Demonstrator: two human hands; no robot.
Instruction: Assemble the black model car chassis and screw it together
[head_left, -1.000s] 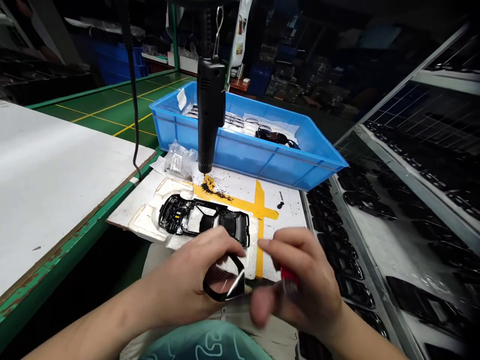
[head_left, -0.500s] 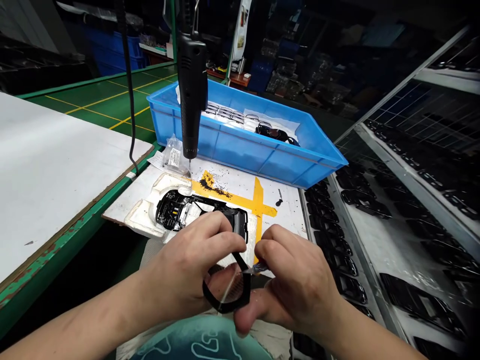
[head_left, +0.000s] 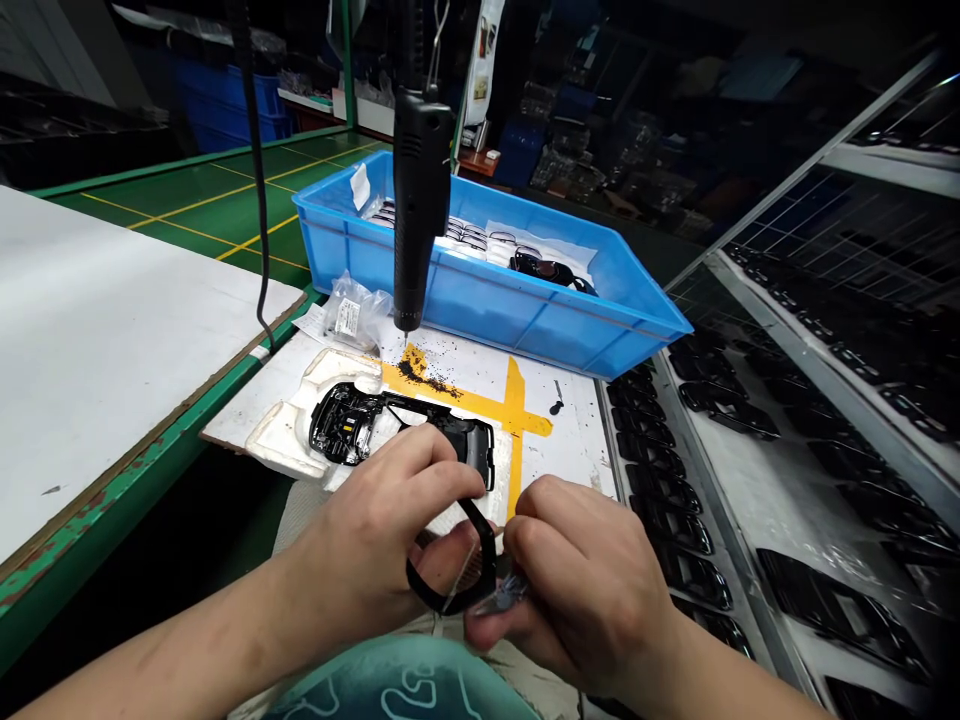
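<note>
Blue crate, hanging screwdriver, black frame, probably plastic

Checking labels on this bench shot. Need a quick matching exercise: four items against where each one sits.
1 black plastic frame
2 electric screwdriver
3 black model car shell
4 blue plastic tray

A lying in white foam tray
B held in left hand
C holding small parts
D hanging above yellow tape

Pairs: 1-B, 2-D, 3-A, 4-C
</note>
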